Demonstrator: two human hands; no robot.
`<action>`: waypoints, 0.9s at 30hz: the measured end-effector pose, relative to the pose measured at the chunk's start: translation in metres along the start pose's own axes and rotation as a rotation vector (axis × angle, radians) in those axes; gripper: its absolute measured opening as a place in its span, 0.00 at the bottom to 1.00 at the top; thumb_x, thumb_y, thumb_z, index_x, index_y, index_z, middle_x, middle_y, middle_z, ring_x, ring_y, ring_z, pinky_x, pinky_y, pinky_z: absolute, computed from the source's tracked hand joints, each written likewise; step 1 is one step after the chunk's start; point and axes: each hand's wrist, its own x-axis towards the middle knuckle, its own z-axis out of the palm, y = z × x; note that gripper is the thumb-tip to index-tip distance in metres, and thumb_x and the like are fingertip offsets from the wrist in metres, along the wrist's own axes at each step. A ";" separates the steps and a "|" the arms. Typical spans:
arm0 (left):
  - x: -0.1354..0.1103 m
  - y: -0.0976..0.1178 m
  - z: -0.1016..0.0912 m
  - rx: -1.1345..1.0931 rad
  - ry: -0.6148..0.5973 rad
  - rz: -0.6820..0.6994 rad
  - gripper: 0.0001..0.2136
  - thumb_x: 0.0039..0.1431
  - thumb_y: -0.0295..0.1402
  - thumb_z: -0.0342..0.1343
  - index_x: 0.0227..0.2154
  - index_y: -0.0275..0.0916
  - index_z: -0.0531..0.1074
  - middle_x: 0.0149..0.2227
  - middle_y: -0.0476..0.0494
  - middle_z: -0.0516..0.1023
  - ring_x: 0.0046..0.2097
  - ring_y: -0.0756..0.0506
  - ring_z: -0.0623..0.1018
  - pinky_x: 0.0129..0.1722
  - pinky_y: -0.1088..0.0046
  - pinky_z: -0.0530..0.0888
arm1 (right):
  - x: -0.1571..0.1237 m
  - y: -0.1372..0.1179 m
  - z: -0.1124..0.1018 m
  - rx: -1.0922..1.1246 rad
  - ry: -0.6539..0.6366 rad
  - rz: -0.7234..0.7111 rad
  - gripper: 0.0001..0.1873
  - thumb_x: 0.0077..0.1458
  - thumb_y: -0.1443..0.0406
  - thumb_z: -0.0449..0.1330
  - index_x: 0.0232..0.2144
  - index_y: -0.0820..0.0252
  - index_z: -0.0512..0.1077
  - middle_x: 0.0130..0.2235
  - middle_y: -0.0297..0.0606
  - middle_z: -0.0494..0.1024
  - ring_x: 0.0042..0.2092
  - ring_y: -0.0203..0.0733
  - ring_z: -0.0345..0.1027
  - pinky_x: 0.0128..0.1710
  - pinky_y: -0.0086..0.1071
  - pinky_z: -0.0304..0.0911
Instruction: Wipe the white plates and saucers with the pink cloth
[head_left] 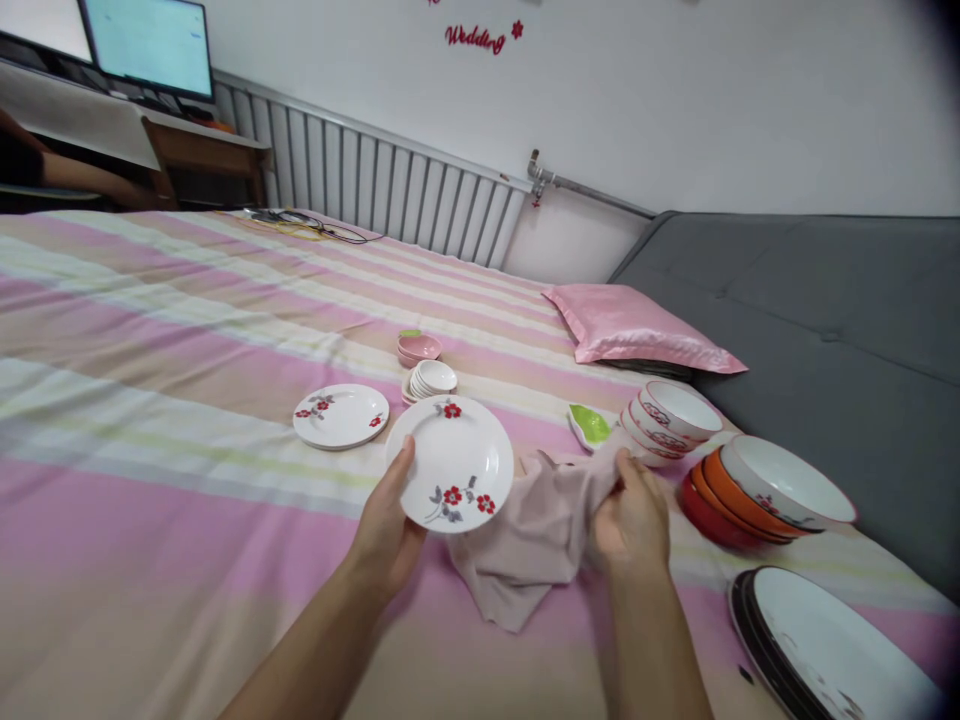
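Note:
My left hand (386, 525) grips the near-left rim of a white plate (454, 460) with red flowers, held tilted above the bed. My right hand (634, 510) is closed on a beige cloth (536, 530), which hangs down from it to the striped bedsheet (150, 420). The cloth lies just right of the plate and reaches its right edge.
A stack of flowered plates (341, 415) lies left of the held plate. Behind are small white dishes (433, 380) and pink dishes (418, 348). To the right are a green dish (590, 424), stacked bowls (671, 415), orange bowls (765, 490) and large plates (825, 650). A pink pillow (637, 330) lies by the grey headboard.

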 end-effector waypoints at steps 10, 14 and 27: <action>-0.003 -0.011 0.003 0.063 -0.045 -0.137 0.18 0.58 0.39 0.52 0.48 0.35 0.71 0.43 0.37 0.79 0.43 0.41 0.78 0.41 0.69 0.76 | -0.067 -0.001 0.025 -0.493 -0.902 -0.230 0.07 0.54 0.60 0.58 0.28 0.57 0.68 0.40 0.37 0.76 0.55 0.42 0.59 0.52 0.35 0.55; -0.001 -0.009 0.002 0.048 -0.051 -0.081 0.16 0.59 0.38 0.51 0.48 0.36 0.71 0.43 0.38 0.78 0.44 0.42 0.78 0.40 0.70 0.76 | -0.066 -0.001 0.024 -0.492 -0.901 -0.277 0.10 0.60 0.61 0.49 0.34 0.57 0.69 0.42 0.39 0.76 0.54 0.42 0.61 0.55 0.40 0.52; -0.003 -0.005 0.004 -0.012 -0.017 -0.037 0.15 0.60 0.37 0.51 0.46 0.36 0.72 0.45 0.38 0.77 0.47 0.41 0.76 0.45 0.67 0.74 | -0.060 0.016 0.023 -0.468 -0.638 -0.162 0.11 0.52 0.60 0.57 0.37 0.59 0.67 0.38 0.38 0.73 0.41 0.40 0.68 0.43 0.34 0.62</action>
